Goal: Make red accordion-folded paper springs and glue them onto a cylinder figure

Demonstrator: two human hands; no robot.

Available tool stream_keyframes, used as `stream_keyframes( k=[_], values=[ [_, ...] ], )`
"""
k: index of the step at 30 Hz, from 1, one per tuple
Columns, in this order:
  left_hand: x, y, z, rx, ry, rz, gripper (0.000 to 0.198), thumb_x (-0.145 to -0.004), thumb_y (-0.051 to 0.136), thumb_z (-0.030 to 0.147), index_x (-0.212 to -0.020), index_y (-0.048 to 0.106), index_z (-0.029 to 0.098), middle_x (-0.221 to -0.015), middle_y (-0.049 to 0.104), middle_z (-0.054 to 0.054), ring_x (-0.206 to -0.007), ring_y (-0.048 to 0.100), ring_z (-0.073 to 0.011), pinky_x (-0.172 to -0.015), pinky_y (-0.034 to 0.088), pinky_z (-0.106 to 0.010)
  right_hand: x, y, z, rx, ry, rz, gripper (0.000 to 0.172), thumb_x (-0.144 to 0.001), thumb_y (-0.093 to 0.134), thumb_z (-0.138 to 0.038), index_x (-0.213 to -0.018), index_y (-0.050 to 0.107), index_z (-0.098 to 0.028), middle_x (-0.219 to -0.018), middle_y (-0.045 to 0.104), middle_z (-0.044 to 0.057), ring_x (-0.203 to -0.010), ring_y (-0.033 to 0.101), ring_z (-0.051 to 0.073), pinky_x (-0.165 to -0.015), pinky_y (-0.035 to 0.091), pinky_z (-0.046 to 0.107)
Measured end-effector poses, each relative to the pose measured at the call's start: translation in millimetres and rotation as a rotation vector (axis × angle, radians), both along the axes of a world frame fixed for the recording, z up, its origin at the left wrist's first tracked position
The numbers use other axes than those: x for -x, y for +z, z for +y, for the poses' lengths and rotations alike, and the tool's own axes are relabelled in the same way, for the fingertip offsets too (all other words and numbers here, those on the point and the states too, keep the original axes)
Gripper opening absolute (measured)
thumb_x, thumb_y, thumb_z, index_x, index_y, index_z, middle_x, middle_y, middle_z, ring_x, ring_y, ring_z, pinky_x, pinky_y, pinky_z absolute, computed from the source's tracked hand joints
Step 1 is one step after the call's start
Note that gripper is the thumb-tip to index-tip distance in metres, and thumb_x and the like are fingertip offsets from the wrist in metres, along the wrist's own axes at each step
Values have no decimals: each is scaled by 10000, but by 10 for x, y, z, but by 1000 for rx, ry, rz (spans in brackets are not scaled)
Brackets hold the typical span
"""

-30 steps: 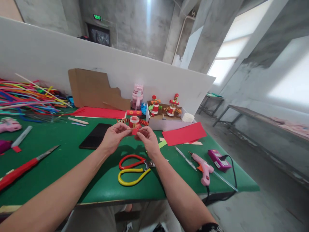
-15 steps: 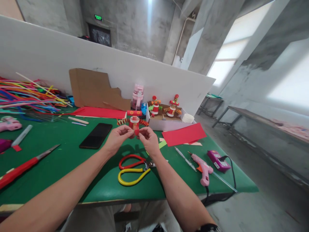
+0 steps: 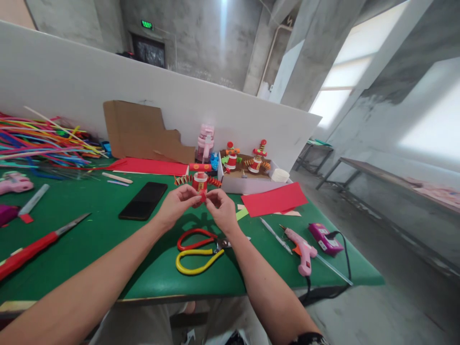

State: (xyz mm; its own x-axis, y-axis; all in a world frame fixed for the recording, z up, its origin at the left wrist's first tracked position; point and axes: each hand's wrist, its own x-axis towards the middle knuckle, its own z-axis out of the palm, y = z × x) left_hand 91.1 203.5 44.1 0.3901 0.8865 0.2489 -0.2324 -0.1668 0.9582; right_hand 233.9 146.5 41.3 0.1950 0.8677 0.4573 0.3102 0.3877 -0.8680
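Observation:
My left hand (image 3: 178, 203) and my right hand (image 3: 222, 209) meet over the middle of the table. Both pinch a small red piece (image 3: 203, 195) between their fingertips; its exact shape is too small to tell. Just behind the fingers is a red paper-cup figure (image 3: 200, 182) with folded paper arms at both sides and a red roll (image 3: 200, 167) above it. The fingers partly cover its lower part. Nearer to me, below the hands, lies a pair of scissors (image 3: 196, 252) with one red and one yellow handle.
A black phone (image 3: 143, 201) and a red-handled pair of scissors (image 3: 39, 247) lie to the left. Red paper (image 3: 275, 199), a pen (image 3: 275, 235) and a pink glue gun (image 3: 301, 248) are right. Behind stand a box (image 3: 237, 186) with two finished-looking figures, a pink bottle (image 3: 205, 143) and cardboard (image 3: 136, 132).
The small red piece has turned slightly between my fingertips, and more of the cup figure's front shows. My hands stay in nearly the same place.

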Motion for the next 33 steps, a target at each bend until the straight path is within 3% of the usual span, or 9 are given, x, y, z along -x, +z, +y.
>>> stream_keyframes(
  k=[6,13,27,31,33],
  values=[
    [-20,-8,1,48,18,-19,464,-470,894,453,-696,610,165,-612,665,18,-593,602,-119,-624,482,-247,25,17,-25,-46,-32,-53,107,-773,560,-269,-852,602,-210,-801,666,5,-725,634,147,-726,524,276],
    [-27,-49,18,101,92,-117,435,-489,892,408,-716,612,164,-618,703,1,-611,649,-141,-673,504,-270,74,-77,60,77,-26,295,248,-729,684,-435,-762,602,-204,-701,646,-14,-668,606,140,-674,508,269],
    [-68,-31,-38,76,37,-75,448,-491,878,463,-698,609,171,-631,704,-12,-613,657,-157,-665,522,-286,57,-52,47,24,-94,308,226,-689,727,-381,-787,623,-205,-732,664,-9,-695,627,153,-701,528,288],
    [-45,-37,-9,15,31,-36,368,-562,831,429,-714,614,173,-628,685,-8,-600,633,-148,-643,510,-274,7,-60,50,9,-115,181,272,-697,738,-384,-870,623,-208,-857,675,22,-767,632,163,-754,536,305],
    [-18,-36,11,-73,42,33,320,-603,793,418,-715,614,177,-631,673,-3,-600,622,-151,-635,505,-274,-21,-75,71,9,-132,149,433,-637,796,-367,-1001,624,-209,-1049,670,63,-919,638,190,-862,527,334]
  ],
)
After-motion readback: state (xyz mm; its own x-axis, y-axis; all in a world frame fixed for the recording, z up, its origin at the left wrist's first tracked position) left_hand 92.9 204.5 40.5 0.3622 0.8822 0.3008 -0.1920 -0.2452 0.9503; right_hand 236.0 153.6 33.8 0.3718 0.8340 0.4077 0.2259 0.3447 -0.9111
